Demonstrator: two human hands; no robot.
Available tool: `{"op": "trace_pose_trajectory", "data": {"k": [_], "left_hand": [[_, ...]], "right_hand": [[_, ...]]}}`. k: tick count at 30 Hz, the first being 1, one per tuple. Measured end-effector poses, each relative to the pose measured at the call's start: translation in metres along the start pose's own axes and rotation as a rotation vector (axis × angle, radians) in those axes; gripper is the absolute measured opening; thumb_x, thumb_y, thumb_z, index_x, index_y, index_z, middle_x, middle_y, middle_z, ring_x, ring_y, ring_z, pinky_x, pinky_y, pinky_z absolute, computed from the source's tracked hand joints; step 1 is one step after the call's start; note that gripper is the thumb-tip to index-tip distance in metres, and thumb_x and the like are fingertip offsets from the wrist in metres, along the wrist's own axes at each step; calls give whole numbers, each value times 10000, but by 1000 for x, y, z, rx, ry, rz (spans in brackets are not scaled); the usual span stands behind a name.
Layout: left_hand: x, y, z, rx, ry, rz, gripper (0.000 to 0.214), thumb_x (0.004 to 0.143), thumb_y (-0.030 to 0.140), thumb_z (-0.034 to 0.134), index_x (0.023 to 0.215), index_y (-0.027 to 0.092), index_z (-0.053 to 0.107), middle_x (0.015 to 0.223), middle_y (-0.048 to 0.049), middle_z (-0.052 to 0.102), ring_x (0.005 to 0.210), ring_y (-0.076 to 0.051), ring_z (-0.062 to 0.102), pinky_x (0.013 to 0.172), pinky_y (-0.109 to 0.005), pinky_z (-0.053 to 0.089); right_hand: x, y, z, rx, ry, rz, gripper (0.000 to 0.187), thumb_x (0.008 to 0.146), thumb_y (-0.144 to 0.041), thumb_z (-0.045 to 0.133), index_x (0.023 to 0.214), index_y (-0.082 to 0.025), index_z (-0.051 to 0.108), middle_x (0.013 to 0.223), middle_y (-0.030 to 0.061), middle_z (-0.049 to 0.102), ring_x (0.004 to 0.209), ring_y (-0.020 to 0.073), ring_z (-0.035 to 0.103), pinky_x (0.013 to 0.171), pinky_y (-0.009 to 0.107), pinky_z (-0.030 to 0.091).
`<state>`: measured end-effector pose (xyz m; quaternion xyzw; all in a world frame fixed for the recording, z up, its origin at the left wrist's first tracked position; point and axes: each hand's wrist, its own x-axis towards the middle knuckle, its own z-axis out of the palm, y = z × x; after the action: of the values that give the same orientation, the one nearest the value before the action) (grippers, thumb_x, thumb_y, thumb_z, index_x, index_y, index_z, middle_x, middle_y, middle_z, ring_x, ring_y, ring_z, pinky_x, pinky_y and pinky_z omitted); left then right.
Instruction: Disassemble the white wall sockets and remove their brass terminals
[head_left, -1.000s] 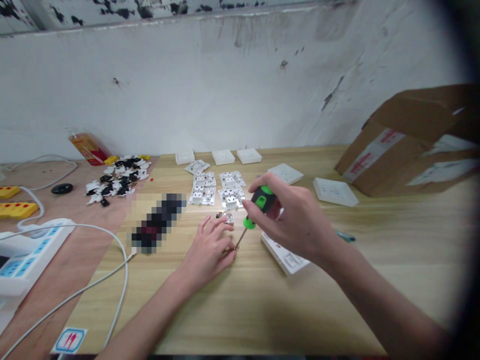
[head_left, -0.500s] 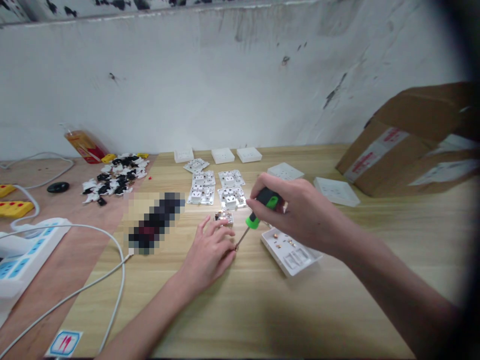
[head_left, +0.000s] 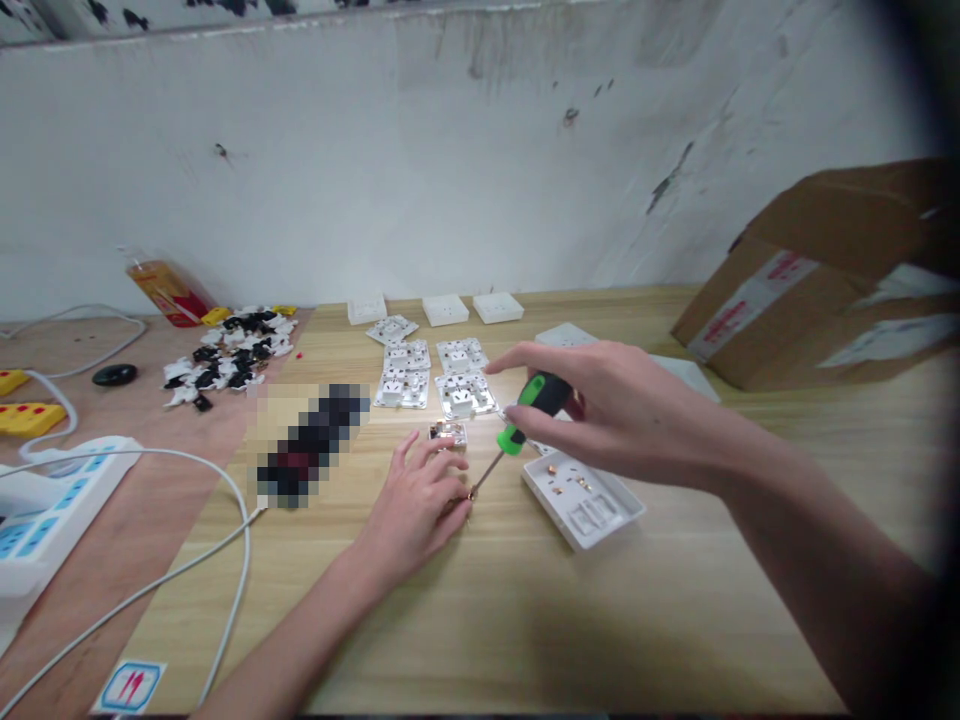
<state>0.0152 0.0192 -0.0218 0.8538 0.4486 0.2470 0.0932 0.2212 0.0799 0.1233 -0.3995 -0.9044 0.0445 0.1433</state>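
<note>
My right hand [head_left: 600, 405] grips a screwdriver [head_left: 525, 415] with a green and black handle, its index finger stretched out. The shaft slants down to the left and its tip meets a small brass part at the fingertips of my left hand [head_left: 420, 505]. That hand rests on the wooden table [head_left: 525, 620], fingers pinching the small part against the top. Just beyond its fingers lies a small socket insert [head_left: 448, 433]. To the right of the screwdriver tip lies an open white socket housing [head_left: 583, 497] with brass contacts inside.
Several white socket modules [head_left: 435, 372] and faceplates lie in rows at the back of the table. A pile of black and white small parts [head_left: 229, 362] sits at the left, with power strips [head_left: 45, 500] and a white cable [head_left: 187, 570]. A cardboard box [head_left: 825, 280] stands at the right.
My right hand has turned on the screwdriver handle and moved slightly right, its index finger now extended, uncovering the white housing. The left hand has stayed in place.
</note>
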Motion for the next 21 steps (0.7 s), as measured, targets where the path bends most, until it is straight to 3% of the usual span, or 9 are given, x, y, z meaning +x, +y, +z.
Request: {"op": "trace_pose_trajectory", "data": {"k": [3,7,11,15,21], "left_hand": [[0,0,0,-2,4,2,73,892,232,579,839,218,628,1100,-6,659,1259,-239,455,1132,-533,182],[0,-1,2,-1,18,7,73,891,233,578,839,222,627,1095,-5,661,1255,-241,461,1131,-535,183],[-1,-1,2,3,22,9,83,890,232,579,825,219,627,1097,-8,661,1256,-241,460,1132,-535,182],[-1,-1,2,2,22,6,90,889,232,581,814,216,629,1101,-9,660,1259,-241,458,1129,-535,189],[-1,-2,2,-1,24,3,100,890,237,577,817,217,641,1091,-21,661,1254,-244,461,1126,-543,198]], "right_hand": [[2,-3,-2,-122,35,84,323,893,-402,461,1121,-235,618,620,9,613,569,160,533,542,263,299],[5,-8,-6,-96,-44,20,335,900,-367,439,1189,-246,555,675,11,630,631,176,563,562,264,315],[7,-15,-6,-112,2,57,309,915,-403,427,1133,-232,563,651,9,617,604,173,545,554,269,309],[7,-15,-5,66,-30,-40,282,883,-298,491,1157,-240,528,681,-26,615,589,133,517,560,252,333],[8,-7,2,363,-37,-24,262,897,-272,495,1154,-251,545,807,-15,639,645,115,545,561,233,381]]}}
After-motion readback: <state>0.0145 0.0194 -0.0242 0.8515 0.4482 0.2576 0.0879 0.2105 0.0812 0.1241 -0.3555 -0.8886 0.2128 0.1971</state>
